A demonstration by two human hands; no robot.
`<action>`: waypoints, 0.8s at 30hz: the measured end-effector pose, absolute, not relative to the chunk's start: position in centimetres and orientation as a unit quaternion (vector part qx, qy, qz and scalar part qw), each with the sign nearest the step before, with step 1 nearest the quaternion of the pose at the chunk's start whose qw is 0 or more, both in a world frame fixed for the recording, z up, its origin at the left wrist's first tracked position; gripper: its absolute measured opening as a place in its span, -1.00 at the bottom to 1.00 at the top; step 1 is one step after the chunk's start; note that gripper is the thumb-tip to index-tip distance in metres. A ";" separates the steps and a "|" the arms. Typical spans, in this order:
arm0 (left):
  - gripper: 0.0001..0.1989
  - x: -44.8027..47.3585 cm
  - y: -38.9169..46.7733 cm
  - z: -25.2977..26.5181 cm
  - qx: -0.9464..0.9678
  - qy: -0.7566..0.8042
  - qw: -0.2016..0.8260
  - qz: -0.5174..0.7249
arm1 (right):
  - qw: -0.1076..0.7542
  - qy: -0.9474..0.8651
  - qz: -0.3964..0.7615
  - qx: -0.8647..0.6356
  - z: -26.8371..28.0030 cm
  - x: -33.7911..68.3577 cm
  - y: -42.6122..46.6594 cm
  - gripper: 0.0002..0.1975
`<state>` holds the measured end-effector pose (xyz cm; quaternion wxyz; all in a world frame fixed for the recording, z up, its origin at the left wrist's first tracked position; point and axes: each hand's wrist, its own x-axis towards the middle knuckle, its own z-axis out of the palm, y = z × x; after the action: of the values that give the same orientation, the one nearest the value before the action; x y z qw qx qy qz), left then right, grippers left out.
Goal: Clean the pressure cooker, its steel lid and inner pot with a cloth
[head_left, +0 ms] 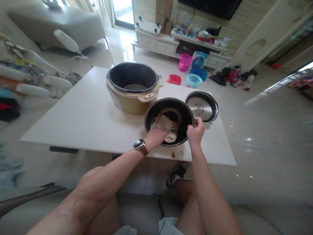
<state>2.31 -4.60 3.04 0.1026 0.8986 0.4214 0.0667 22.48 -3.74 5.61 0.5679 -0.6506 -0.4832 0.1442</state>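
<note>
A dark round inner pot (184,111) is tilted toward me over the front of the white table. Pinching its right rim is my right hand (196,130), its fingers closed. My left hand (157,137), with a watch on the wrist, reaches inside the pot and presses a beige patterned cloth (166,122) against the inside; its fingertips are partly hidden by the cloth. Behind and to the left stands the cooker body (132,104), gold and cream, without a lid. A round metal lid (204,107) lies inside up at the right, close behind my right hand.
Two small parts, one brownish (173,154) and one pale (182,154), lie at the front edge of the white table (85,120). Beyond it, baskets (194,81) stand on the floor before a cluttered white cabinet (156,44). White-backed chairs (34,90) stand left.
</note>
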 end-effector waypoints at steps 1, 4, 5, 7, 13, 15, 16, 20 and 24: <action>-0.63 2.3 -4.6 3.0 0.903 0.412 0.102 0.071 | 0.564 -0.490 0.155 -0.646 5.8 22.9 -3.6 -0.76; -0.66 2.1 -4.6 2.9 0.910 0.395 0.100 0.079 | 0.570 -0.493 0.166 -0.636 6.0 23.7 -3.3 -0.64; -0.66 2.2 -4.6 2.8 0.910 0.394 0.099 0.079 | 0.572 -0.497 0.169 -0.630 5.9 23.8 -3.1 -0.57; -0.66 2.3 -4.7 2.6 0.906 0.403 0.099 0.076 | 0.574 -0.510 0.181 -0.614 5.7 23.6 -2.9 -0.45; -0.58 4.4 -5.9 2.1 0.873 0.454 0.165 0.066 | 0.583 -0.512 0.171 -0.607 5.1 22.5 -3.4 -0.42; -0.56 5.4 -6.3 2.2 0.855 0.467 0.209 0.086 | 0.593 -0.501 0.156 -0.611 4.8 22.0 -3.9 -0.40; -0.55 5.8 -6.5 2.2 0.847 0.470 0.230 0.098 | 0.598 -0.495 0.149 -0.613 4.6 21.7 -4.2 -0.40; -0.48 6.3 -6.5 2.6 0.848 0.449 0.257 0.113 | 0.610 -0.473 0.130 -0.623 3.8 21.2 -4.6 -0.38; -0.57 5.0 -5.6 3.5 0.876 0.433 0.204 0.058 | 0.621 -0.431 0.129 -0.642 2.8 22.0 -4.3 -0.40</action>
<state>4.98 -5.63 3.49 0.2041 0.8760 0.4331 0.0581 22.05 -4.25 2.84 0.6206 -0.6418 -0.4314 0.1294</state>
